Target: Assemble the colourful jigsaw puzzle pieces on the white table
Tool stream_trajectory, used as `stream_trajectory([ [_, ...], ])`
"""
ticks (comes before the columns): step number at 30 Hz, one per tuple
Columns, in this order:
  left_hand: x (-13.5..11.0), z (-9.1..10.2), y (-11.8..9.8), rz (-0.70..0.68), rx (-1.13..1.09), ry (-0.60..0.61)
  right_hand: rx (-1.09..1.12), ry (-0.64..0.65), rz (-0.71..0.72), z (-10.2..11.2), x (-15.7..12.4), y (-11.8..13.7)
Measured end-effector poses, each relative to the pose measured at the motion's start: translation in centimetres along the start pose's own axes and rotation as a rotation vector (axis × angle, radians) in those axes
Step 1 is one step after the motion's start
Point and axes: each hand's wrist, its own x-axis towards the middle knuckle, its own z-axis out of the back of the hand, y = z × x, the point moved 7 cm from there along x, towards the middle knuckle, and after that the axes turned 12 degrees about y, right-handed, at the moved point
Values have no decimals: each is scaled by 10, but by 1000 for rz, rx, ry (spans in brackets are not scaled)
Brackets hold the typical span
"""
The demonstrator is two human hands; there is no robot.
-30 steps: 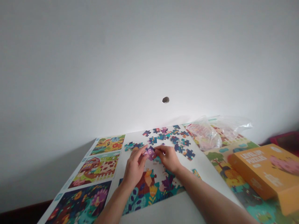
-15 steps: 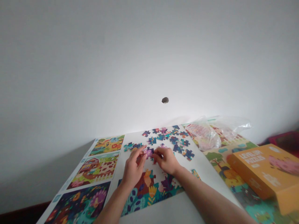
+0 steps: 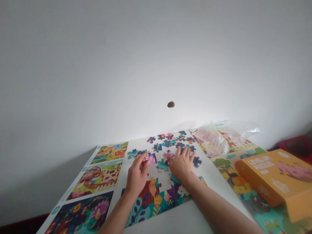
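Observation:
My left hand point(image 3: 136, 175) pinches a purple puzzle piece point(image 3: 150, 159) between thumb and fingers, just above the white table point(image 3: 180, 217). My right hand point(image 3: 181, 162) lies flat with its fingers spread over loose puzzle pieces point(image 3: 170, 141) scattered toward the wall. A teal piece point(image 3: 162, 166) sits between the two hands. Below them lies the partly joined puzzle point(image 3: 156, 198) with flowers and an orange animal.
A picture sheet point(image 3: 97, 177) with three scenes lies at the left. A clear plastic bag point(image 3: 216, 141) rests at the back right on a large colourful puzzle mat point(image 3: 234, 164). An orange puzzle box point(image 3: 280, 175) stands at the right. A white wall rises behind the table.
My right hand has let go of the purple piece and moved away toward the wall, spreading flat over the loose pieces. My left hand keeps the purple piece, shifted slightly left.

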Motion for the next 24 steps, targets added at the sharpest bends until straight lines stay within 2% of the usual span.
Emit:
stream_trajectory([
  [9,1,1,-2,-13,-12,-5,122,119,285,-9,1,19],
  [13,1,-1,1,0,-10,2,222,102,432,2,-3,29],
  [19,1,-4,4,21,-45,32,495,90,761,19,-20,48],
  [21,1,-5,5,44,-77,39,565,101,785,20,-22,49],
  [24,0,-7,5,56,-110,56,646,138,746,15,-19,48],
])
